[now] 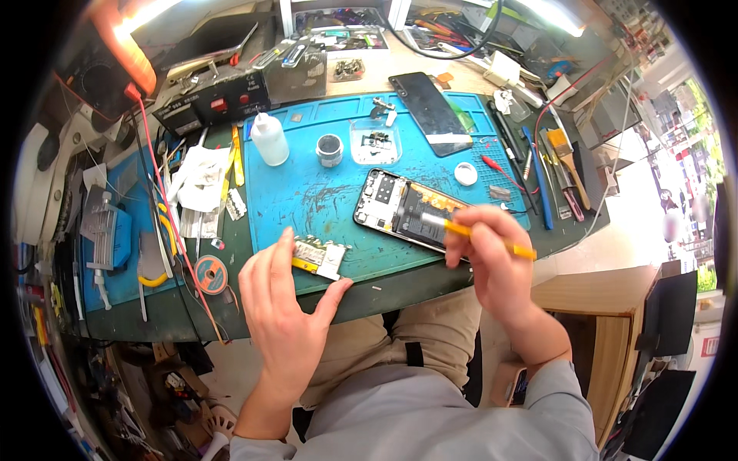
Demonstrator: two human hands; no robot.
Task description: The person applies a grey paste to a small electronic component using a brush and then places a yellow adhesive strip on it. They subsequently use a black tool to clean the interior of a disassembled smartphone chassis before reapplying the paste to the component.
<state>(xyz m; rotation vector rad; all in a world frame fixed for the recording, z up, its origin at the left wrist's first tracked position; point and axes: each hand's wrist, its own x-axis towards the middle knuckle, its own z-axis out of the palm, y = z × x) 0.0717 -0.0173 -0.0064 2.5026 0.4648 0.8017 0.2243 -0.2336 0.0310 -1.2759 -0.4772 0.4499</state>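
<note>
My left hand point(283, 307) rests at the mat's near edge with fingers stretched and thumb spread. Between its fingertips and thumb lies a phone circuit board point(319, 257) with metal shields and a yellow strip. The thumb is by the board's near corner; I cannot tell if it presses on it. My right hand point(496, 257) is closed round a slim yellow-handled brush point(457, 228), its silver collar pointing left. The brush tip is over an opened phone point(384, 198), whose black battery and orange flex show. My right fingers cover the phone's lower right end.
On the blue repair mat point(307, 207) stand a white bottle point(269, 140), a small jar point(330, 150), a clear parts tray point(376, 143) and a white lid point(465, 174). A dark phone panel point(430, 111) lies behind. Tools and a brush point(567, 157) lie right; a solder spool point(211, 274) left.
</note>
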